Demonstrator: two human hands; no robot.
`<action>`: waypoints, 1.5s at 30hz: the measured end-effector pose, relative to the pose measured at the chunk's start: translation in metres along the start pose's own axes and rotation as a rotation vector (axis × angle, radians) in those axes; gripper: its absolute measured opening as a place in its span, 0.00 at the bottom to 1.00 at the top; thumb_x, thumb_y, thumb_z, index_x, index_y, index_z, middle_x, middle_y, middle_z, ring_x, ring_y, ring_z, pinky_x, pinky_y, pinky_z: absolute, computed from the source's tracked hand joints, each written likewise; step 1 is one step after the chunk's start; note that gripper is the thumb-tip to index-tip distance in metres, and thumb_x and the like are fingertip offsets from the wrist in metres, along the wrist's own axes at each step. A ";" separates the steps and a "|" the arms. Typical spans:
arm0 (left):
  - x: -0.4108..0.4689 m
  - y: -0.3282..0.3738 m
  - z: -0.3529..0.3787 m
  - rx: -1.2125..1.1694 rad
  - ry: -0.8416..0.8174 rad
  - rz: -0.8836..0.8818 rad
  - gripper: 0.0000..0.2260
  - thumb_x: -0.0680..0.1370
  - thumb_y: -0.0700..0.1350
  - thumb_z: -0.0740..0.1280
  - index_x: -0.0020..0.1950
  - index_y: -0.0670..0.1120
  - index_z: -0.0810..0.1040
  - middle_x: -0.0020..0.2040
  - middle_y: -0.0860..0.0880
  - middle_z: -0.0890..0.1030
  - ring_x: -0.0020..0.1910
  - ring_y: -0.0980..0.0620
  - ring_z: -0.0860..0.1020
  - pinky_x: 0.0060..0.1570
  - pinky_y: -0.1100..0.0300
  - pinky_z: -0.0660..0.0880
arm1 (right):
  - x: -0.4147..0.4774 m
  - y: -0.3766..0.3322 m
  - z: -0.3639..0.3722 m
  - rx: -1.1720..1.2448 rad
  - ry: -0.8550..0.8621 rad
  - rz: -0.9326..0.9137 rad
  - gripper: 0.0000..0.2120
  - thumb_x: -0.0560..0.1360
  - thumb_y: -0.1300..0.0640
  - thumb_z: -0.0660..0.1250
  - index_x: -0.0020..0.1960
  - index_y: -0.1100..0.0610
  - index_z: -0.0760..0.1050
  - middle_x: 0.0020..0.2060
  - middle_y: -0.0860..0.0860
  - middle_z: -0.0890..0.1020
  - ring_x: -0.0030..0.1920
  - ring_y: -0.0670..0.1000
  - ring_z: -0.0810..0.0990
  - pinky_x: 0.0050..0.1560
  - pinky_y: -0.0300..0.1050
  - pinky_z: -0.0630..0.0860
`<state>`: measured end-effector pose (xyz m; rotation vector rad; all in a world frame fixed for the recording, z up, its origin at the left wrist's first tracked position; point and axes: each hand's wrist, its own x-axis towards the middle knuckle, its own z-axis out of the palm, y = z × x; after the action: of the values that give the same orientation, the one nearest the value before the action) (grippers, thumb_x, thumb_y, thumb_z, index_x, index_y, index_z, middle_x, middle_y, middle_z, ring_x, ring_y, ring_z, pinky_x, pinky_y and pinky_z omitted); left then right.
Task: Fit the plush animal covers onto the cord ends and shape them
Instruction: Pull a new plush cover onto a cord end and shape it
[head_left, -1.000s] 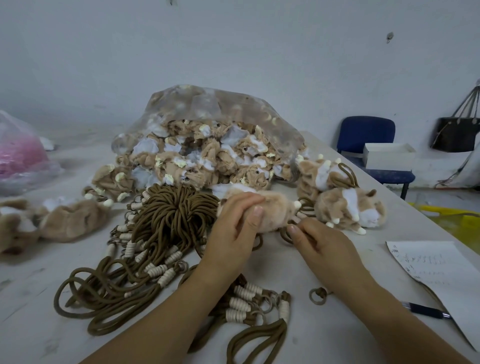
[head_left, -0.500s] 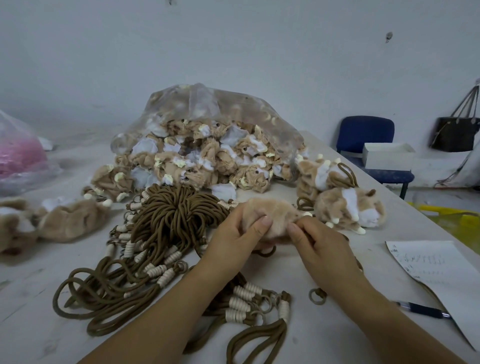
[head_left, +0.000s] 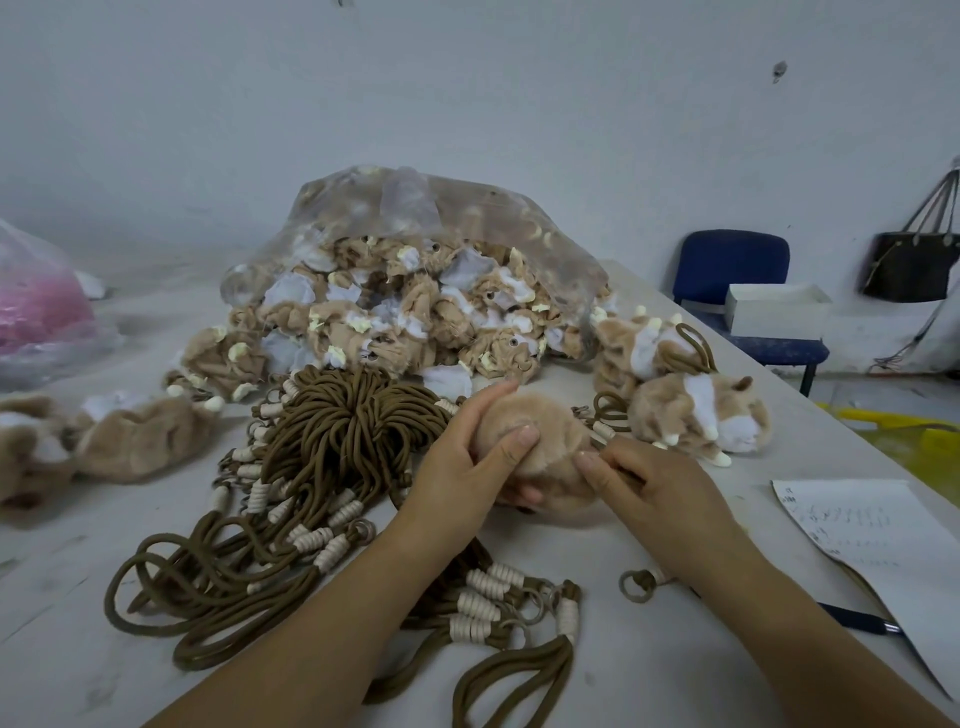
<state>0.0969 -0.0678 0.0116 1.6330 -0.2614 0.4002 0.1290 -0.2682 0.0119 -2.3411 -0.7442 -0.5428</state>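
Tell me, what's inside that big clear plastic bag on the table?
The clear bag holds a heap of tan-and-white plush covers, spilling from its open front. Whatever lies deeper is hidden.

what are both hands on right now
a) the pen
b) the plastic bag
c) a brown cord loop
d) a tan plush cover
d: the left hand wraps round the tan plush cover from one side, and the right hand pinches its other end, just above the table.
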 end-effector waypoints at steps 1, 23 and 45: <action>-0.001 0.000 0.000 0.013 -0.031 0.005 0.16 0.75 0.58 0.68 0.62 0.70 0.73 0.59 0.69 0.76 0.60 0.60 0.78 0.55 0.63 0.77 | 0.000 -0.001 0.000 0.018 -0.002 -0.011 0.22 0.73 0.33 0.52 0.34 0.49 0.70 0.29 0.46 0.74 0.34 0.46 0.74 0.34 0.39 0.67; 0.000 -0.008 0.004 0.208 0.165 0.200 0.14 0.83 0.53 0.51 0.55 0.54 0.76 0.51 0.55 0.77 0.54 0.58 0.75 0.56 0.66 0.69 | 0.002 -0.002 0.001 -0.007 0.036 0.131 0.25 0.68 0.29 0.49 0.32 0.49 0.68 0.25 0.47 0.72 0.30 0.46 0.72 0.30 0.40 0.63; -0.005 0.006 0.012 0.143 -0.048 0.059 0.11 0.69 0.64 0.69 0.50 0.70 0.77 0.48 0.62 0.82 0.47 0.62 0.81 0.42 0.67 0.78 | 0.000 -0.012 0.001 0.378 0.107 0.159 0.25 0.70 0.34 0.59 0.34 0.56 0.74 0.29 0.52 0.75 0.29 0.47 0.72 0.30 0.37 0.68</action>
<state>0.0914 -0.0804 0.0141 1.7795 -0.3236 0.4327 0.1216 -0.2590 0.0162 -1.9825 -0.5504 -0.4129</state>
